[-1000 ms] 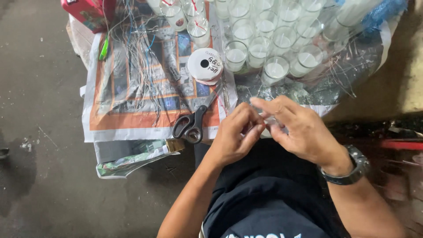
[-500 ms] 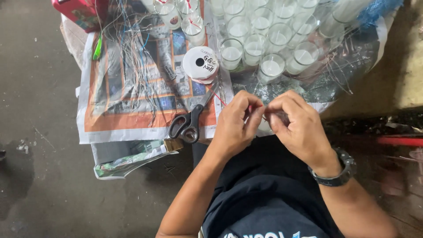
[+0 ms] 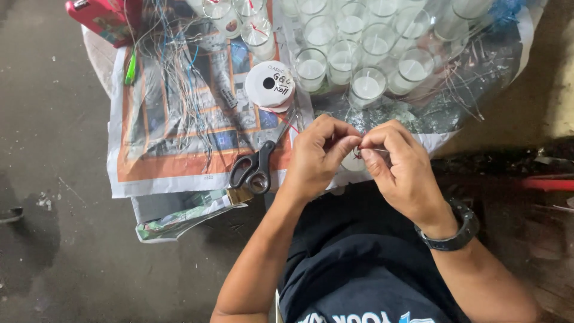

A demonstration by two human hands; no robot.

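While both hands meet at the near edge of the counter [image 3: 119, 149], the left hand [image 3: 315, 158] and the right hand [image 3: 399, 167] each close a fingertip grip on a thin red thread [image 3: 357, 153], held between them just above a small glass candle [image 3: 354, 162] that is mostly hidden behind the fingers. The right wrist carries a dark watch [image 3: 449, 234]. Black-handled scissors [image 3: 254, 169] lie closed on the newspaper [image 3: 155, 149], just left of the left hand. Beyond them sits a white spool [image 3: 270, 85], with loose coloured threads [image 3: 179, 78] strewn across the paper further left. Rows of clear glasses filled with white wax [image 3: 359, 54] stand close together on a clear plastic sheet [image 3: 478, 84] at the far side. A red case [image 3: 98, 18] rests at the far left corner.
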